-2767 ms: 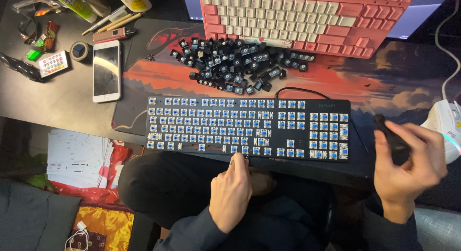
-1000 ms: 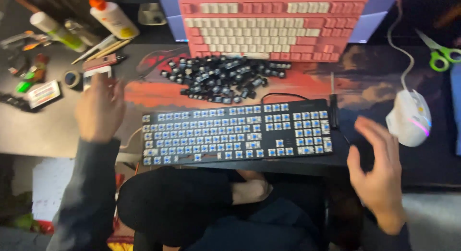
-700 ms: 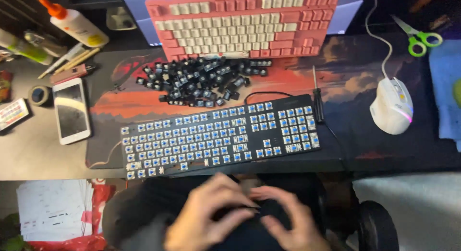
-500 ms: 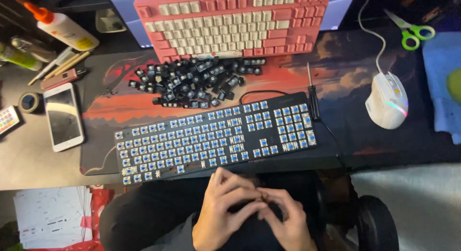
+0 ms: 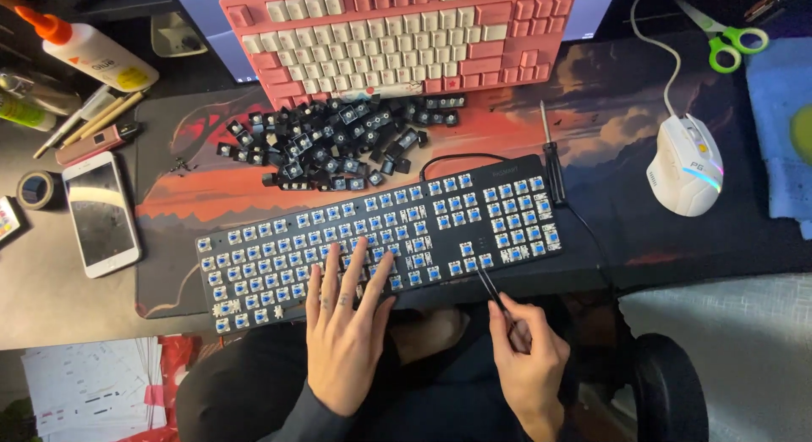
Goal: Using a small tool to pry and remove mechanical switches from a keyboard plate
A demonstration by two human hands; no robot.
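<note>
Keyboard, black, keycaps stripped off so blue switches show, lies slanted across the desk mat in front of the person. Left hand rests flat on its lower-left switch rows, fingers spread apart & straight, tips on the switches, not gripping anything. Right hand sits just below the kbd's front edge, thumb & forefinger pinched on thin black tweezers; tool's tip points up-left & reaches the bottom row of switches just right of the left hand's outermost finger. Can't tell if the tip grips a switch.

Beyond the left fingertips, past the kbd's far edge: loose pile of black keycaps on the mat. Further out still, a pink & cream keyboard propped at a tilt. Small screwdriver lies along the black kbd's right end, up-right of the tweezers. White mouse well right of the right hand. Phone face up, well left of the left hand; tape roll just beside it; glue bottle further off. Green-handled scissors far top right.
</note>
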